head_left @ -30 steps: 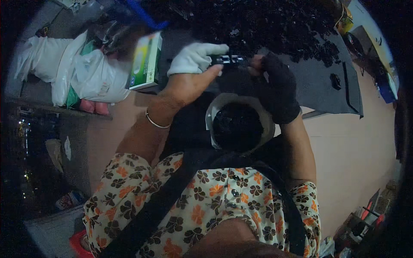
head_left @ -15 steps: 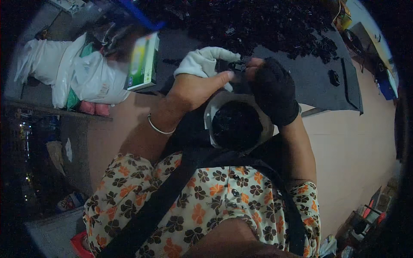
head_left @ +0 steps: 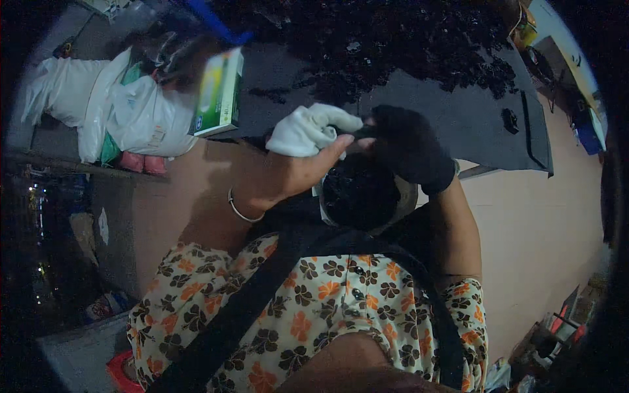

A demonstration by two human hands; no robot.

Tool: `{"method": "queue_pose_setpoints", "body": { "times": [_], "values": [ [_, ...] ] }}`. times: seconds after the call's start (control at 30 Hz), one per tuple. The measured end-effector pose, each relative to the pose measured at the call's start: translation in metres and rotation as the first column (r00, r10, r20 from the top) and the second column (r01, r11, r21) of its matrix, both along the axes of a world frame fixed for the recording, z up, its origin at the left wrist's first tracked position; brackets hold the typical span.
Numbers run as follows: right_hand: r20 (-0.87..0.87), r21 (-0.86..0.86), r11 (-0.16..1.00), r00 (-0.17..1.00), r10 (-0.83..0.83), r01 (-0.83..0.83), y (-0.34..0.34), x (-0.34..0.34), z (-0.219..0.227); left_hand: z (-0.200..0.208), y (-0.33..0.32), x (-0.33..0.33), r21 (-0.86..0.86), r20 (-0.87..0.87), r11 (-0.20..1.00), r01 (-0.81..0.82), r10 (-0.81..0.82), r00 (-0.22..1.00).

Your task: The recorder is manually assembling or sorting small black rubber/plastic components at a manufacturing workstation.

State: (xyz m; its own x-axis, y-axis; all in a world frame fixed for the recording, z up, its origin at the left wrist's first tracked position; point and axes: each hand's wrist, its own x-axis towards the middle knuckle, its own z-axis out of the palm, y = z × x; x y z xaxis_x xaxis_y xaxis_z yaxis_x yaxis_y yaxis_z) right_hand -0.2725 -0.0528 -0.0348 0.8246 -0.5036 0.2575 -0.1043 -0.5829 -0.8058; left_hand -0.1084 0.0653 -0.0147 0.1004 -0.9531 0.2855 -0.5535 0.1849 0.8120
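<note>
The small dark part (head_left: 356, 133), near the far side of the pale tub (head_left: 409, 195), is pinched by left hand (head_left: 306, 141), right hand's (head_left: 409, 147) grip I cannot tell; it seems light, stiff, best held at its ends

One bucket (head_left: 409, 196), one green box (head_left: 218, 98), one bangle (head_left: 236, 210), two gloves (head_left: 298, 136) (head_left: 413, 147)
</note>
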Motion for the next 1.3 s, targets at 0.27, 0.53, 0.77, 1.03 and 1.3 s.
{"method": "queue_pose_setpoints", "body": {
  "times": [0.27,0.53,0.77,1.03,1.3],
  "values": [
    [0.066,-0.542,0.803,0.966,-0.251,0.246,-0.022,-0.002,-0.009,0.003,-0.047,0.076,-0.231,0.594,0.973,-0.004,0.144,0.791],
    [0.14,-0.714,0.623,0.937,-0.321,0.32,-0.037,0.023,-0.011,-0.019,-0.1,0.103,-0.116,0.789,0.97,-0.213,0.22,0.574],
    [0.153,-0.696,0.645,0.942,-0.298,0.316,-0.035,0.02,-0.008,-0.029,-0.085,0.093,-0.318,0.701,0.939,-0.128,0.324,0.635],
    [0.135,-0.672,0.63,0.9,-0.414,0.39,-0.044,0.014,-0.017,0.004,-0.054,0.066,-0.095,-0.125,0.975,-0.2,0.187,0.974],
    [0.161,-0.701,0.59,0.895,-0.416,0.4,-0.029,0.007,0.001,-0.008,-0.041,0.041,0.066,-0.49,0.979,-0.194,0.201,0.849]
  ]
}}
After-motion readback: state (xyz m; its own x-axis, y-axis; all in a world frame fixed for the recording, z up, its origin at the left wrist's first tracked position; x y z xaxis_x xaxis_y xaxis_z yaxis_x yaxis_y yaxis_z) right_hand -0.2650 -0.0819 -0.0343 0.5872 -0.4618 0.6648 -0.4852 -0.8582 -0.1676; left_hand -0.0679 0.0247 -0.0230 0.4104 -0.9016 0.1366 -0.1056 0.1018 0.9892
